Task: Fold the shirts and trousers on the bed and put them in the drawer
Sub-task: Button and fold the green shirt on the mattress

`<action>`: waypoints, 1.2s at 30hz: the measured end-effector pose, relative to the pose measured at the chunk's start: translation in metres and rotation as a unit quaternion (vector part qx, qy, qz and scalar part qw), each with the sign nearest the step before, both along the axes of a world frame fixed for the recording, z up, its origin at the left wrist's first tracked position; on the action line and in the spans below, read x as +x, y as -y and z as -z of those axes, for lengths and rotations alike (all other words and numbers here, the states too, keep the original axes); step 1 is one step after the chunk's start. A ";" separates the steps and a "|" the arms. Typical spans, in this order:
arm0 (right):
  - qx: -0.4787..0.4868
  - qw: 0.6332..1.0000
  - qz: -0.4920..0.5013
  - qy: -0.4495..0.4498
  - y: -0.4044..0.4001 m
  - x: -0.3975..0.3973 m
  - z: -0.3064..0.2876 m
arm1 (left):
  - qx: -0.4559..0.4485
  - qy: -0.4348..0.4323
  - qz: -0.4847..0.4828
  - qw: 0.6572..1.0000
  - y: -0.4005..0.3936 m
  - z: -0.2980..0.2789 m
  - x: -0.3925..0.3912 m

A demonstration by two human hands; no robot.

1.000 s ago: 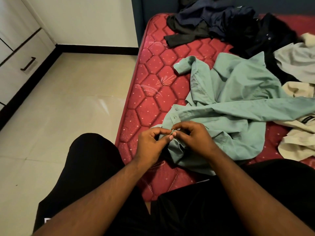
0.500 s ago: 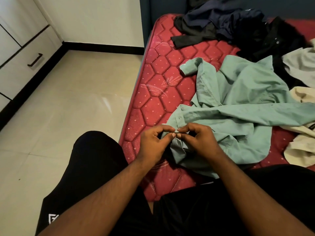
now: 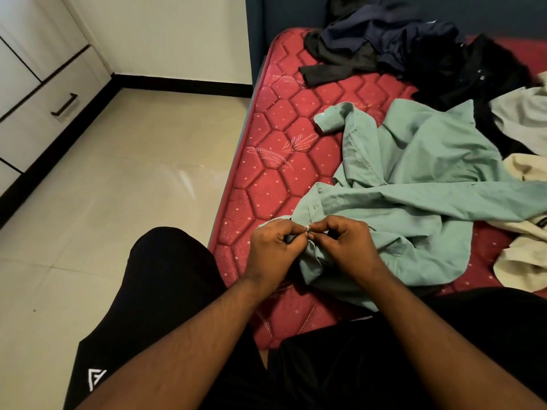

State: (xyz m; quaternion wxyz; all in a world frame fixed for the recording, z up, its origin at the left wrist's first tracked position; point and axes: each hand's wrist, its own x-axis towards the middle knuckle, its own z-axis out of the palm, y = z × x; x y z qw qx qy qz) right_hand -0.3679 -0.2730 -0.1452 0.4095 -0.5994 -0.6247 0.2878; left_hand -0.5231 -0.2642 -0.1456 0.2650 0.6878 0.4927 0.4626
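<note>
Green shirt (image 3: 414,184) lies crumpled on the red bed (image 3: 278,161), near its front edge. Left hand (image 3: 273,248) and right hand (image 3: 344,244) meet at the shirt's near front edge, fingertips pinching the fabric at a button. The rest spreads away from both hands; one sleeve runs long toward the right, the other cuff points to the far left.

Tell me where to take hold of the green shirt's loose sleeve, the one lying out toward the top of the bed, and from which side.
Probably at its cuff, the rolled end of the green shirt. It lies bare on the red mattress, with open space on its left. Come from that side; cloth is bunched to its right. Both the left hand and right hand are pinching the front edge.
</note>
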 end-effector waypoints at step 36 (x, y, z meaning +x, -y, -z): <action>0.086 0.991 -0.007 0.102 -0.013 -0.005 0.004 | -0.087 -0.039 0.158 0.983 -0.035 0.011 -0.027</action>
